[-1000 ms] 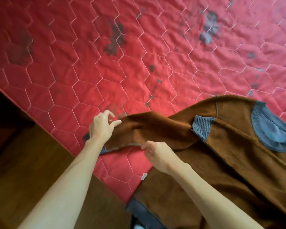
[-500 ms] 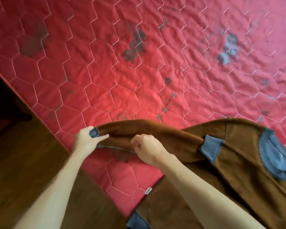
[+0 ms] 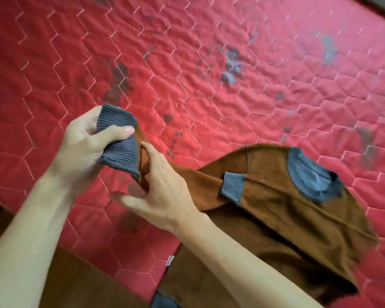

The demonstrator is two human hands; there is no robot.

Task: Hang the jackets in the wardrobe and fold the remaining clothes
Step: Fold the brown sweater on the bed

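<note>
A brown sweater [image 3: 287,218] with grey-blue ribbed trim lies on a red quilted bed cover [image 3: 209,63], filling the 4 o'clock part of the view, its lower part hanging over the bed's edge toward the wooden floor [image 3: 71,283] at 6 o'clock. Its round collar [image 3: 309,176] sits at about 3 o'clock, and one sleeve is folded across the chest so that its cuff [image 3: 232,185] rests just left of the collar.

The other sleeve is lifted off the bed toward 9 o'clock. The left hand [image 3: 85,143] is closed around that sleeve's ribbed cuff [image 3: 120,150], thumb pressed across the front of the ribbing and the other fingers behind it. The right hand [image 3: 165,187] is just beside it at the centre, touching the brown sleeve cloth right below the cuff; its fingers curl into the fabric (the thumb stands out loose underneath), though motion blur makes it hard to say how firmly it grips.

The bed cover is stitched in hexagons and carries dark grey blotches [image 3: 231,65] toward 12 and 1 o'clock. A small white tag [image 3: 170,260] shows at the cover's edge near 6 o'clock.
</note>
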